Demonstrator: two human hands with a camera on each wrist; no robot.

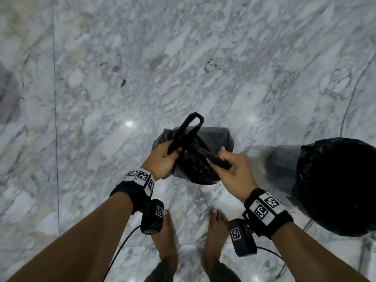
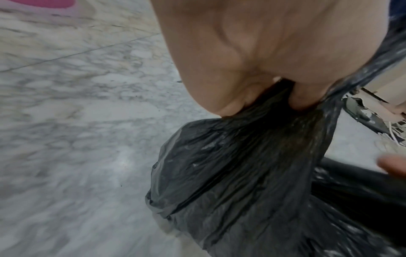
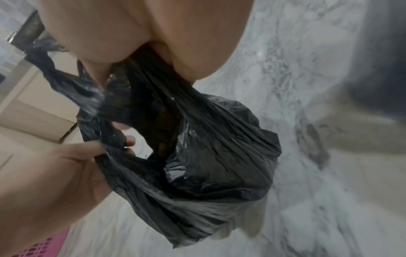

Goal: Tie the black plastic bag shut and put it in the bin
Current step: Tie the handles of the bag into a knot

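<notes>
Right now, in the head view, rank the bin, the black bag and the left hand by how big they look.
1. bin, though it sits nearer the camera
2. black bag
3. left hand, smallest

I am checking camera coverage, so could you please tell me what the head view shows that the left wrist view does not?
Only the head view shows the bin, lined in black, the handle loop sticking up, and both feet. Only the left wrist view shows something pink on the floor. Both show the black bag gripped by the left hand, with the right hand nearby.
</notes>
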